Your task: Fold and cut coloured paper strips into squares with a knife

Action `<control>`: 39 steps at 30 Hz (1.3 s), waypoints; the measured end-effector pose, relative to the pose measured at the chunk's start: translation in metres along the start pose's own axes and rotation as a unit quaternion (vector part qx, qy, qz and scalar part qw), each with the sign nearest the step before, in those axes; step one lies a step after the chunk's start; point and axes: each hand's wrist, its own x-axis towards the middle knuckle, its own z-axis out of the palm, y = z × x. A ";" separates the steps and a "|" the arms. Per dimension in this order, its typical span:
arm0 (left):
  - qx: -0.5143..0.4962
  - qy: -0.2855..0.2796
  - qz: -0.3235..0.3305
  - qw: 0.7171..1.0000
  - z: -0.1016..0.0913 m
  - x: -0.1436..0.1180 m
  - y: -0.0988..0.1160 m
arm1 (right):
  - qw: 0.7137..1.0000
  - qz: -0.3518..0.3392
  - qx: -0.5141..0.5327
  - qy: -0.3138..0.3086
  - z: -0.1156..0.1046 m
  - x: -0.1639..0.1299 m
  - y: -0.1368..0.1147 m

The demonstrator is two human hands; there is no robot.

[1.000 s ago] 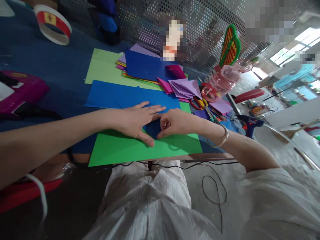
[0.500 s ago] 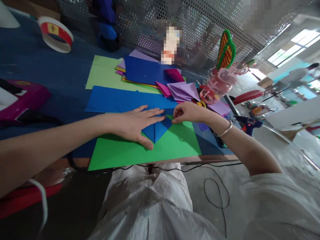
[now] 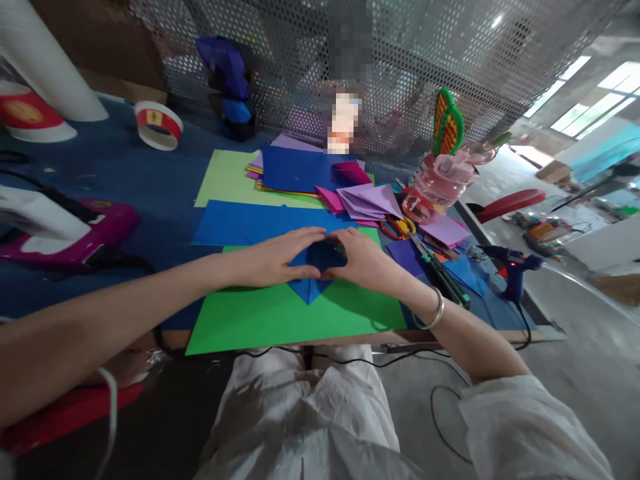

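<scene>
A folded blue paper [image 3: 309, 291] lies point-down toward me on a green sheet [image 3: 245, 327]. My left hand [image 3: 277, 259] rests along its left side, fingers stretched forward and thumb apart from them. From the right, my right hand [image 3: 369, 260] curves over the paper, with a gap between thumb and fingers. The thumb tips of both hands nearly meet above the paper, and the hands hide most of its upper part. Just beyond lies a flat blue sheet [image 3: 235, 223].
Behind lie stacked coloured sheets [image 3: 295, 170] and folded lilac papers [image 3: 370, 200]. To the right are scissors [image 3: 400, 228], a pink bottle [image 3: 433, 190], a green-black cutter [image 3: 443, 273] and a glue gun [image 3: 515, 267]. At left are a tape roll [image 3: 159, 127] and a magenta device [image 3: 107, 223].
My left hand has gone from lying flat across the folded paper to its left side. My right hand has moved in over the paper. The view has shifted.
</scene>
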 end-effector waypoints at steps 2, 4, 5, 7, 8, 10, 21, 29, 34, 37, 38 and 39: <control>-0.003 0.053 -0.002 0.999 0.001 0.003 -0.002 | 1.000 0.008 0.026 0.007 0.003 -0.001 0.002; 0.011 0.082 -0.005 0.997 0.001 0.005 -0.003 | 0.999 0.006 0.043 0.008 0.005 -0.002 0.000; 0.018 0.088 -0.006 0.996 0.001 0.005 -0.003 | 0.999 0.000 0.048 0.008 0.004 -0.004 -0.001; 0.025 0.087 -0.002 0.996 0.001 0.005 -0.003 | 0.998 -0.019 0.053 0.015 0.001 -0.009 -0.002; 0.027 0.088 0.001 0.996 0.001 0.005 -0.002 | 0.998 -0.030 0.055 0.026 -0.003 -0.013 -0.001; 0.033 0.090 0.004 0.995 0.001 0.005 -0.003 | 0.995 -0.051 0.058 0.064 -0.012 -0.028 0.007; 0.012 0.132 -0.017 0.991 0.002 0.006 0.007 | 0.929 0.237 -0.161 0.236 -0.025 -0.145 0.120; -0.075 0.132 -0.065 0.986 0.005 0.006 0.016 | 0.944 0.169 -0.174 0.225 -0.013 -0.142 0.121; -0.178 0.135 -0.058 0.973 0.004 0.008 0.016 | 0.955 0.075 -0.155 0.240 -0.021 -0.141 0.092; -0.237 0.135 -0.055 0.961 0.001 0.007 0.017 | 0.975 0.009 -0.133 0.176 -0.017 -0.139 0.071; -0.251 0.134 -0.055 0.957 0.000 0.006 0.018 | 0.979 -0.004 -0.129 0.156 -0.015 -0.138 0.065; -0.263 0.131 -0.054 0.954 -0.001 0.006 0.019 | 0.982 -0.017 -0.123 0.139 -0.013 -0.138 0.059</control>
